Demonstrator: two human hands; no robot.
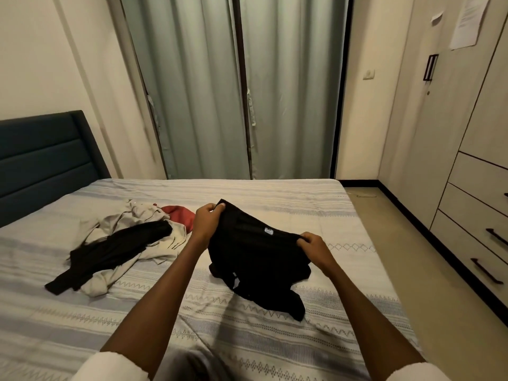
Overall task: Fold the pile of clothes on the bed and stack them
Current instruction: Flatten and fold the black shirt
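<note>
Two hands, left [206, 221] & right [313, 248], pinch top edge of black garment [255, 259] w/ curled fingers above striped bed [302, 204], unfolded pile [123, 243] at left.

Both forearms extend forward, bare below pushed-up white sleeves. The left hand [206, 219] is raised farther out, fingers [217, 207] curled in a pinch. The right hand [313, 247] sits nearer and lower, fingers likewise curled and pinching.
</note>
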